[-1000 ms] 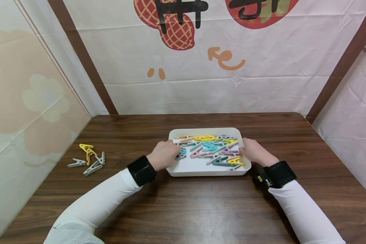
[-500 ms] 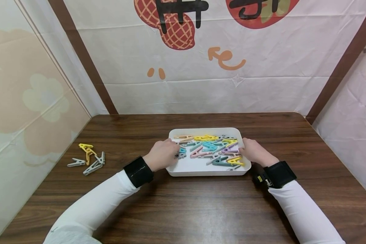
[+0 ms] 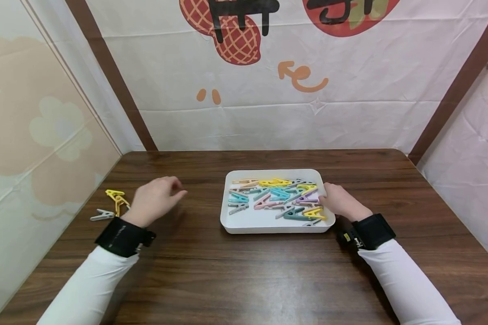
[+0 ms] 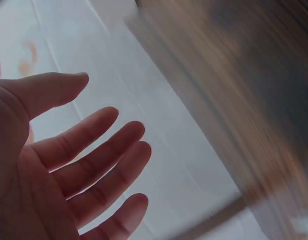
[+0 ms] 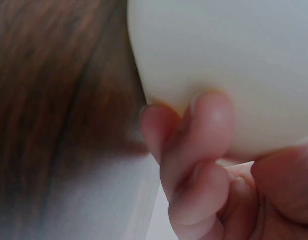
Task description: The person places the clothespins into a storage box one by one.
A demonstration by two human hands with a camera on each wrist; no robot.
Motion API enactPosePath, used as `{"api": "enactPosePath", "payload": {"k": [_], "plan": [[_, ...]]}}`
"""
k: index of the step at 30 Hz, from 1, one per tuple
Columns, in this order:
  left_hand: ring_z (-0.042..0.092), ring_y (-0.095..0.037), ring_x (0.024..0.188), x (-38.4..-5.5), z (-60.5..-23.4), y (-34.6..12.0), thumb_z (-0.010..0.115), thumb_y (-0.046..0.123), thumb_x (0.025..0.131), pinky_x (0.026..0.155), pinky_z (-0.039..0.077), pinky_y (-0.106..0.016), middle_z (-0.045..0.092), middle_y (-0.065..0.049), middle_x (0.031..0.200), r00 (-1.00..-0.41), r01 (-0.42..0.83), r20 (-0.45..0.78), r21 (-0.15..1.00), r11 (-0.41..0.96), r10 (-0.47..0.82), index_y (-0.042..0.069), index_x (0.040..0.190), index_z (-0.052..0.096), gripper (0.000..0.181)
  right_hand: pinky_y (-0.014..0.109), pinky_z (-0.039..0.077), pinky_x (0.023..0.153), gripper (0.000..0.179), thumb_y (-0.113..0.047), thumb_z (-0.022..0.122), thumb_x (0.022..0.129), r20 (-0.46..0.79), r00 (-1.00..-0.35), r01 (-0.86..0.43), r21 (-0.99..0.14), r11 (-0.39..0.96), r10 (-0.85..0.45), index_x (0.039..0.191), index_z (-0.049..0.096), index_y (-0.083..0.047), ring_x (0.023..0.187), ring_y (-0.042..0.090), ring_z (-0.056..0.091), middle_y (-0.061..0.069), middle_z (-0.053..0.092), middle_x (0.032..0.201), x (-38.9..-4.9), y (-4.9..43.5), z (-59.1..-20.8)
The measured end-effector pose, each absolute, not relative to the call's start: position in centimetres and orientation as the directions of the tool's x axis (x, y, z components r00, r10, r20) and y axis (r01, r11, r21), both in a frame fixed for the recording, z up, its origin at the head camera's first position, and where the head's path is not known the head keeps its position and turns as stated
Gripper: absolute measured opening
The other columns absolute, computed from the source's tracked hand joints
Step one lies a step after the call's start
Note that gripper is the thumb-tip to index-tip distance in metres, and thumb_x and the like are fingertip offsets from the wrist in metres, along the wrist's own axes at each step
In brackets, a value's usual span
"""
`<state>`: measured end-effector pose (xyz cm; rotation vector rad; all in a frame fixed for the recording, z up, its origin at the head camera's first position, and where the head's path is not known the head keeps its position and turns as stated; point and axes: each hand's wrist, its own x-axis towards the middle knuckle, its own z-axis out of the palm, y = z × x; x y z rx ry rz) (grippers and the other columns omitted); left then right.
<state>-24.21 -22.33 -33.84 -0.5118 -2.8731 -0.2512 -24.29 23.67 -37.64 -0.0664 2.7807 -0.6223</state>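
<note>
My left hand (image 3: 156,201) is over the left part of the table, just right of a few loose clothespins. In the left wrist view its fingers (image 4: 101,150) are spread and relaxed, with nothing in them. My right hand (image 3: 343,201) grips the right edge of a white tray (image 3: 264,229). Curled fingers (image 5: 211,125) press against the tray's outer wall in the right wrist view. Inside the tray lie several clothespins in rows, among them a blue clothespin (image 3: 238,197), a grey one and a yellow clothespin (image 3: 314,214).
On the table's left side lie a yellow clothespin (image 3: 114,194), an orange-yellow clothespin (image 3: 118,208) and a grey clothespin (image 3: 102,215), partly behind the left wrist. A printed white cloth (image 3: 244,128) hangs behind the brown wooden table (image 3: 268,275).
My left hand has left the tray's left side and swung left toward the loose clothespins, uncovering a blue and a grey clothespin in the tray. The right hand stays in place.
</note>
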Motion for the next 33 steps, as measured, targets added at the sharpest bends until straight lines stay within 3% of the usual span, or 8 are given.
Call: {"api": "enactPosePath", "payload": {"k": [5, 10, 16, 21, 28, 33], "plan": [[0.063, -0.033, 0.084, -24.4, -33.4, -28.0, 0.062, 0.021, 0.093, 0.067, 0.047, -0.051, 0.067, -0.018, 0.098, -0.96, 0.274, 0.115, 0.197, 0.941, 0.255, 0.001, 0.107, 0.065, 0.024, 0.031, 0.047, 0.056, 0.052, -0.013, 0.048, 0.1, -0.27, -0.957, 0.019, -0.425, 0.905, -0.106, 0.137, 0.029, 0.019, 0.087, 0.029, 0.057, 0.033, 0.049, 0.123, -24.3, 23.7, -37.8], [0.06, -0.042, 0.096, -24.6, -34.0, -31.9, 0.06, 0.011, 0.092, 0.074, 0.046, -0.054, 0.064, -0.025, 0.106, -0.965, 0.255, 0.008, 0.251, 0.934, 0.262, -0.006, 0.116, 0.06, 0.029, 0.03, 0.047, 0.056, 0.053, -0.012, 0.048, 0.1, -0.27, -0.957, 0.022, -0.426, 0.905, -0.103, 0.138, 0.028, 0.019, 0.087, 0.029, 0.057, 0.033, 0.048, 0.124, -24.4, 23.8, -37.8], [0.059, -0.046, 0.1, -24.6, -34.9, -33.9, 0.054, -0.01, 0.076, 0.073, 0.047, -0.053, 0.064, -0.028, 0.111, -0.945, 0.318, 0.011, 0.27, 0.909, 0.328, -0.007, 0.117, 0.06, 0.041, 0.03, 0.047, 0.055, 0.053, -0.012, 0.047, 0.1, -0.276, -0.956, 0.03, -0.439, 0.898, -0.102, 0.139, 0.028, 0.019, 0.086, 0.029, 0.057, 0.033, 0.047, 0.125, -24.4, 23.7, -37.9], [0.058, -0.047, 0.101, -25.1, -35.7, -34.4, 0.051, -0.018, 0.075, 0.068, 0.048, -0.046, 0.062, -0.029, 0.111, -0.934, 0.34, -0.017, 0.27, 0.901, 0.357, -0.008, 0.12, 0.06, 0.047, 0.03, 0.047, 0.054, 0.052, -0.012, 0.048, 0.1, -0.277, -0.956, 0.033, -0.435, 0.9, -0.099, 0.138, 0.029, 0.018, 0.083, 0.028, 0.058, 0.033, 0.048, 0.124, -24.3, 23.6, -37.8], [0.061, -0.034, 0.087, -26.0, -36.2, -34.4, 0.045, -0.02, 0.07, 0.063, 0.048, -0.042, 0.065, -0.019, 0.096, -0.925, 0.327, -0.107, 0.266, 0.907, 0.365, -0.005, 0.114, 0.065, 0.05, 0.03, 0.047, 0.052, 0.051, -0.012, 0.047, 0.101, -0.278, -0.955, 0.033, -0.443, 0.896, -0.102, 0.138, 0.03, 0.018, 0.074, 0.025, 0.057, 0.032, 0.049, 0.12, -24.3, 23.6, -37.8], [0.061, -0.033, 0.087, -26.4, -36.4, -34.3, 0.046, -0.019, 0.071, 0.065, 0.047, -0.043, 0.065, -0.016, 0.092, -0.921, 0.333, -0.117, 0.257, 0.907, 0.371, -0.002, 0.107, 0.069, 0.046, 0.031, 0.047, 0.052, 0.05, -0.012, 0.048, 0.1, -0.274, -0.956, 0.033, -0.449, 0.893, -0.102, 0.137, 0.031, 0.017, 0.074, 0.024, 0.057, 0.03, 0.051, 0.118, -24.3, 23.7, -37.9]]}}
